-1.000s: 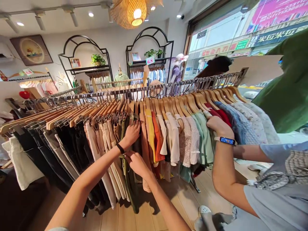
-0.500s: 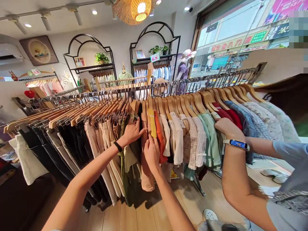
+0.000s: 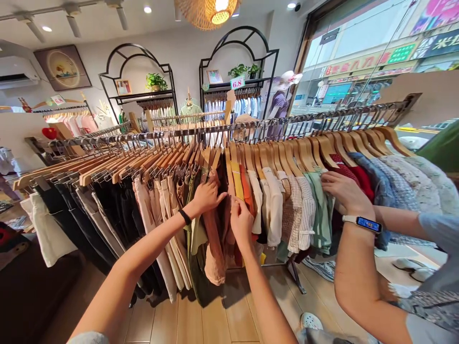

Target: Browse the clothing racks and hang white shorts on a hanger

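Observation:
My left hand (image 3: pixel 208 195) lies against a pinkish-brown garment (image 3: pixel 215 239) on the rack, with its thumb stretched out to the right and its fingers apart, partly among the fabric. Right of it, my right hand (image 3: pixel 242 220) is closed, its fingertips pinched at the lower front of a yellow garment (image 3: pixel 237 180). Exactly how much cloth is between them is hidden. An orange garment (image 3: pixel 247 191) hangs just beyond the yellow one. Olive-green trousers (image 3: pixel 195 272) hang left of the pinkish-brown garment.
The metal rack rail (image 3: pixel 272 123) runs across the view. Trousers (image 3: pixel 118 210) on clip hangers fill its left side; shirts on wooden hangers (image 3: pixel 315 153) fill the right. At right, another person's hand (image 3: pixel 347 193) touches a green garment (image 3: pixel 318 215). A rack foot (image 3: pixel 296 277) stands on the floor.
My left hand has shifted the top of the pinkish-brown garment left, and a gap has opened beside the yellow one. My right hand stays near the yellow garment. The other person's fingers have moved.

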{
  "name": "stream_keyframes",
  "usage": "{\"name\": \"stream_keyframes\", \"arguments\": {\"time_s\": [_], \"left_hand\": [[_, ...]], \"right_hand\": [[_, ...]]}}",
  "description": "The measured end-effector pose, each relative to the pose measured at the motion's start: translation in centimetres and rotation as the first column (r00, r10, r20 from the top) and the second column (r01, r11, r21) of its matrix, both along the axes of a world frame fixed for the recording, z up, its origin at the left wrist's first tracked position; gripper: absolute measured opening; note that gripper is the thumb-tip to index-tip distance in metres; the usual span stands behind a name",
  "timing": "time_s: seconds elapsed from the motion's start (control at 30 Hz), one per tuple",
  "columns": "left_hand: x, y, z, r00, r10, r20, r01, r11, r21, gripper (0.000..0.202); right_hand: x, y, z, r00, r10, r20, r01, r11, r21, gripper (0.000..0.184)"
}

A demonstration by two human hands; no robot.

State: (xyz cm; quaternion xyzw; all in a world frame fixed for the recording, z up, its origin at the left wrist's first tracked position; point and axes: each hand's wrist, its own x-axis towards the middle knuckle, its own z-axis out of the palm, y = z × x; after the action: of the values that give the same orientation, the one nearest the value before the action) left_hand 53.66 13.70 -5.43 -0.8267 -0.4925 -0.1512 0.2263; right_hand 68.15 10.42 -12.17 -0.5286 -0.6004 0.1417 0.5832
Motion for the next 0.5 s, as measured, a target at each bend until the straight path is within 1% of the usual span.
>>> {"name": "stream_keyframes", "arguments": {"time_s": [0.07,0.13,0.2,0.27,0.4,0.5], "left_hand": [[1.3,-0.1,0.1,0.995,0.039,0.090,-0.041,0.999,0.018,0.065],[2.4,-0.1,0.0,0.990,0.066,0.125,-0.072,0.996,0.045,0.074],[3.0,0.0,-0.2,0.990,0.089,0.108,-0.095,0.994,0.055,0.071],[2.9,0.1,-0.6,0.992,0.102,0.069,-0.105,0.994,0.037,0.065],[1.8,0.3,-1.2,0.992,0.116,0.042,-0.117,0.993,0.019,0.058],[0.8,0.3,-1.1,0.998,0.066,-0.016,-0.065,0.996,0.056,0.053]], "right_hand": [[0.4,0.0,0.3,0.999,-0.014,-0.041,0.012,0.999,-0.033,0.050],[0.5,-0.1,0.4,0.998,-0.021,-0.053,0.018,0.998,-0.054,0.053],[0.5,-0.2,0.4,0.998,-0.036,-0.050,0.033,0.997,-0.067,0.055],[0.8,-0.1,0.3,0.997,-0.049,-0.050,0.046,0.997,-0.067,0.055],[1.7,0.0,0.4,0.996,-0.058,-0.064,0.057,0.998,-0.017,0.049],[2.0,0.0,0.5,0.996,-0.058,-0.065,0.060,0.998,0.027,0.044]]}}
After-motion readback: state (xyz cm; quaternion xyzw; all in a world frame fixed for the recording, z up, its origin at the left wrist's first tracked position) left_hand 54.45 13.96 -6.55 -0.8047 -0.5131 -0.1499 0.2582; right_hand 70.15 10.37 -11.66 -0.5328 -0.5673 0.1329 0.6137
